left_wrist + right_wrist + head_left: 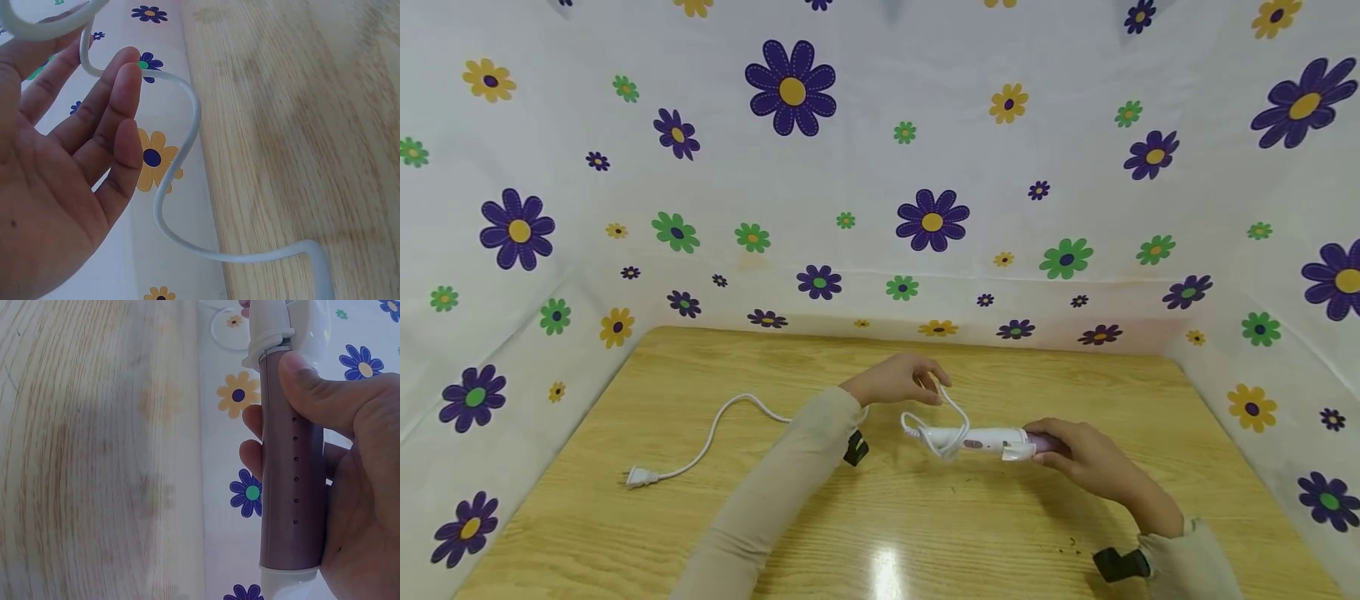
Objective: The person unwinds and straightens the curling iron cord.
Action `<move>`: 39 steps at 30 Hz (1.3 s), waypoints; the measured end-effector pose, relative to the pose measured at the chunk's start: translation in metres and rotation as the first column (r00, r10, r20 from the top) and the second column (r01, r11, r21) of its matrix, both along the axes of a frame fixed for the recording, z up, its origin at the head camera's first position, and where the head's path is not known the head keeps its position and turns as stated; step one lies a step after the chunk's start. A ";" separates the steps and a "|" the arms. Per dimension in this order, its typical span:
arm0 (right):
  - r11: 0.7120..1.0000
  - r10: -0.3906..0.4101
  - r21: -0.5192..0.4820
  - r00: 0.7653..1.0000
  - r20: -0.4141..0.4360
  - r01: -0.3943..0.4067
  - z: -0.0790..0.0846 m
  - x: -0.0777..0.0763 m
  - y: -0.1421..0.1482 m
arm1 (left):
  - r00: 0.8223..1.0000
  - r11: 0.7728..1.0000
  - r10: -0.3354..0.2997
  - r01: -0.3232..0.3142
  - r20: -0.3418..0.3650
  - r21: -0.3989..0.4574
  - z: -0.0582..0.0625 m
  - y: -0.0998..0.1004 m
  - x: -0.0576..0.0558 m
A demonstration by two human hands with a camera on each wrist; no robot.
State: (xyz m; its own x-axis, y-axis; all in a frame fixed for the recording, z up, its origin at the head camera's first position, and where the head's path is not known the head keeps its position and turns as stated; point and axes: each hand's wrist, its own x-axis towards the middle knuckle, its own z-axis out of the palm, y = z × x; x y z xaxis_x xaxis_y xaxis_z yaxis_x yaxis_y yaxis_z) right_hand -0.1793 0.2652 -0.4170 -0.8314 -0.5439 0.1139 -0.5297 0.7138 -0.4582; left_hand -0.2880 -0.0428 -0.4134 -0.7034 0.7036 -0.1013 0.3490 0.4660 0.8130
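A white curling iron (992,438) with a mauve barrel (292,469) lies level over the table in the head view, its handle end pointing left. My right hand (1093,462) grips the barrel, thumb on one side and fingertips showing round the other. A white lever (1018,451) sticks out where barrel and handle meet. My left hand (898,379) pinches a loop of the white power cord (956,406) between thumb and fingers, just above the handle. In the left wrist view the cord (164,199) runs past the bent fingers and down in a curve.
The far part of the cord trails left over the wooden table (880,525) to a two-pin plug (642,477). A flower-patterned cloth (850,167) closes off the back and both sides. Small dark specks (1067,546) lie near the right forearm.
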 end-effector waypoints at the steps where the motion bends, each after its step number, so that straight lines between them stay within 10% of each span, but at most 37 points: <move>1: 1.000 0.004 0.001 1.000 -0.001 -0.004 0.000 0.000 0.000 | 1.000 1.000 0.003 -0.002 -0.005 0.003 0.000 0.000 0.000; 12: 0.999 -0.029 0.037 0.999 -0.019 0.030 -0.001 0.002 -0.001 | 0.984 0.997 0.074 -0.078 -0.162 -0.020 0.010 -0.008 0.006; 28: 0.995 -0.085 0.052 0.995 -0.052 0.088 0.003 0.003 -0.002 | 0.852 0.942 0.106 -0.251 -0.513 -0.222 0.027 -0.032 0.017; 39: 0.990 -0.130 0.040 0.989 -0.070 0.133 -0.002 0.007 0.002 | 0.886 0.967 0.211 -0.250 -0.413 -0.040 0.015 -0.050 0.030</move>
State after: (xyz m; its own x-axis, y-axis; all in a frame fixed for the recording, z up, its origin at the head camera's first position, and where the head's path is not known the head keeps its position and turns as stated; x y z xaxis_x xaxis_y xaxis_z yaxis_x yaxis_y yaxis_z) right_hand -0.1725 0.2675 -0.4186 -0.8875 -0.4359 0.1498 -0.4581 0.7984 -0.3908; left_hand -0.2585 -0.0925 -0.3983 -0.8383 0.5179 0.1701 0.5109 0.6375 0.5767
